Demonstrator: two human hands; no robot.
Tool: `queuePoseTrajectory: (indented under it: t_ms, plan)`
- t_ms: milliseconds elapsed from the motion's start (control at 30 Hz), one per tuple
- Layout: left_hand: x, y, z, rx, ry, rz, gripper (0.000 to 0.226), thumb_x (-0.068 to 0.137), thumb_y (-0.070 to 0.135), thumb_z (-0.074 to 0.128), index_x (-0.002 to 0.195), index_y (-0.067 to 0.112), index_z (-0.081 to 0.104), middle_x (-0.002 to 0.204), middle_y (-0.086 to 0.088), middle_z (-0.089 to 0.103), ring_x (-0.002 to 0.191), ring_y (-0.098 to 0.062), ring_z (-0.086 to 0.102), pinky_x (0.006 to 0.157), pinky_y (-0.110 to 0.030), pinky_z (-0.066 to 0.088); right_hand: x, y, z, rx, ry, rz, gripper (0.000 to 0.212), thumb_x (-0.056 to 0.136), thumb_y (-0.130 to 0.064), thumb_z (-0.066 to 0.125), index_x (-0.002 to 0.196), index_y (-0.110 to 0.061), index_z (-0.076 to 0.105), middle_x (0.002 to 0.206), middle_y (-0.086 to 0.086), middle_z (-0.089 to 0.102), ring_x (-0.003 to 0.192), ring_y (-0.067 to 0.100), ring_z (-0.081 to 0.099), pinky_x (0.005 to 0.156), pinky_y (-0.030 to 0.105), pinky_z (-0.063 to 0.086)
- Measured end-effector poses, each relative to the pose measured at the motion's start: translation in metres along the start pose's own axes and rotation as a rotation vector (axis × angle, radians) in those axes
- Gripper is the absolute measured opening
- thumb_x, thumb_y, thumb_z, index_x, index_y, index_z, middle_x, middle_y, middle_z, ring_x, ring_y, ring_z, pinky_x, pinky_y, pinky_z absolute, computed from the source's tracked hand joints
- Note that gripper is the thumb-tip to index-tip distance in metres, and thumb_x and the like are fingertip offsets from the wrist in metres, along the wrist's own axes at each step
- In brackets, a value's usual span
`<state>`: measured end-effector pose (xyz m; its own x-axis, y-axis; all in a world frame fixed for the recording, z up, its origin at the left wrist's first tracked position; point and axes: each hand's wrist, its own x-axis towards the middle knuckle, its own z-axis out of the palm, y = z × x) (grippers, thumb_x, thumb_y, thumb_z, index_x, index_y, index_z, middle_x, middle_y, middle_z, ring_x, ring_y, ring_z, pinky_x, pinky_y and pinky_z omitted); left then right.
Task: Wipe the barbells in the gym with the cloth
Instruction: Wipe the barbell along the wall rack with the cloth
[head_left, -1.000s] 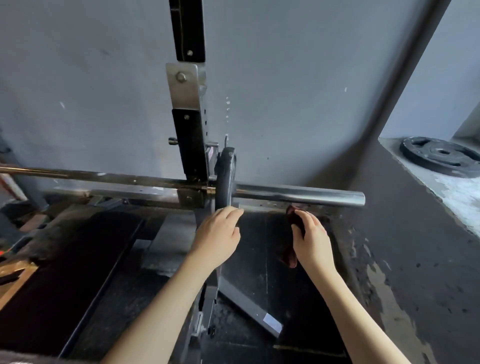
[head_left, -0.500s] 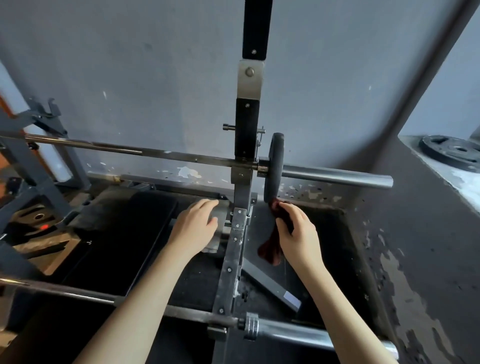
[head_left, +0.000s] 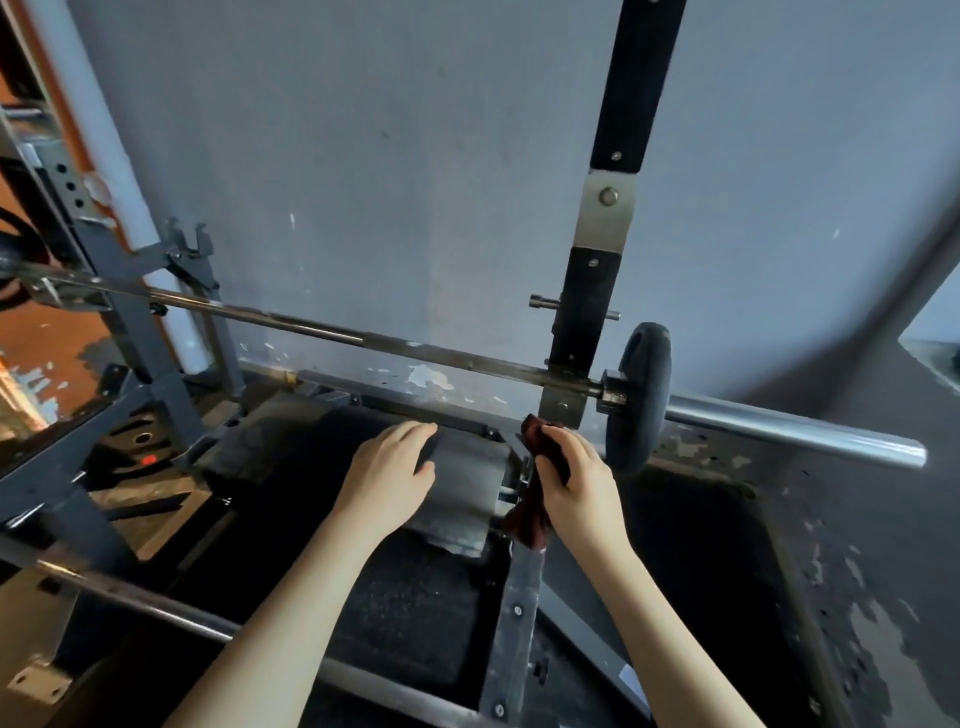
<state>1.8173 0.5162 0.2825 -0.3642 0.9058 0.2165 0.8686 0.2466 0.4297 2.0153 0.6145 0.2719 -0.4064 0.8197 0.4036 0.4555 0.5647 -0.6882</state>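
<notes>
A steel barbell (head_left: 363, 340) lies across the rack from far left to right, with a black weight plate (head_left: 636, 395) near its right end and a bare shiny sleeve (head_left: 795, 434) beyond. My right hand (head_left: 576, 480) grips a dark red cloth (head_left: 535, 499) just below the bar, left of the plate and in front of the rack upright (head_left: 587, 322). The cloth hangs down from my fist. My left hand (head_left: 389, 467) hovers with relaxed fingers over the grey bench pad (head_left: 467, 483), holding nothing. A second bar (head_left: 171, 616) crosses near me, under my forearms.
A grey wall stands close behind the rack. A dark frame with hooks (head_left: 187, 254) carries the bar's left end. A ledge (head_left: 935, 358) juts out at the right edge. Black rubber floor with worn patches (head_left: 857, 571) lies to the right.
The view has swung left and back, and both hands have moved left along the bar. My right hand with the cloth went from the sleeve, past the plate, to the upright.
</notes>
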Motion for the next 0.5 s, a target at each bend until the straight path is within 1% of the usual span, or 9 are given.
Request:
queuePoseTrajectory:
  t_ms: [133,233,300,367,467,500]
  plan:
    - [0.041,-0.045,-0.006,-0.005,0.004,0.039,0.05,0.097,0.018,0.053,0.146,0.015,0.042,0.149,0.002,0.043,0.137,-0.014,0.039,0.113,-0.029,0.028,0.034,-0.01,0.047,-0.039,0.02,0.048,0.037,0.094,-0.008,0.06,0.13,-0.01,0.059,0.131,0.001,0.061,0.119,0.019,0.056,0.1,0.026,0.042]
    - [0.079,-0.087,-0.011,0.004,-0.014,0.084,0.049,0.095,0.015,0.054,0.144,0.013,0.045,0.147,0.002,0.046,0.136,-0.015,0.04,0.113,-0.03,0.028,0.063,-0.02,0.094,-0.05,0.039,0.102,0.036,0.094,-0.01,0.058,0.13,-0.012,0.059,0.132,-0.001,0.06,0.121,0.019,0.055,0.101,0.03,0.044]
    - [0.109,-0.119,-0.012,0.021,-0.044,0.123,0.049,0.094,0.014,0.054,0.143,0.013,0.046,0.146,0.002,0.046,0.136,-0.016,0.04,0.113,-0.031,0.028,0.084,-0.029,0.131,-0.057,0.064,0.153,0.036,0.094,-0.01,0.058,0.13,-0.012,0.059,0.132,-0.002,0.06,0.122,0.019,0.054,0.099,0.024,0.04]
    - [0.128,-0.134,-0.013,0.043,-0.06,0.144,0.05,0.094,0.014,0.054,0.143,0.012,0.046,0.146,0.001,0.046,0.136,-0.017,0.04,0.113,-0.033,0.028,0.094,-0.038,0.149,-0.055,0.078,0.199,0.035,0.095,-0.011,0.058,0.13,-0.012,0.06,0.132,-0.002,0.059,0.121,0.018,0.054,0.096,0.019,0.037]
    - [0.167,-0.152,-0.009,0.062,-0.096,0.194,0.052,0.094,0.017,0.053,0.145,0.013,0.042,0.148,0.001,0.043,0.138,-0.017,0.037,0.114,-0.033,0.027,0.115,-0.041,0.165,-0.077,0.115,0.254,0.034,0.095,-0.01,0.057,0.129,-0.013,0.061,0.13,-0.003,0.06,0.119,0.017,0.055,0.096,0.024,0.042]
    - [0.179,-0.155,-0.006,0.076,-0.113,0.207,0.053,0.095,0.018,0.053,0.146,0.013,0.04,0.15,0.001,0.041,0.139,-0.017,0.036,0.114,-0.033,0.026,0.121,-0.039,0.164,-0.099,0.137,0.256,0.034,0.094,-0.009,0.057,0.128,-0.013,0.061,0.129,-0.003,0.061,0.117,0.017,0.056,0.094,0.023,0.042]
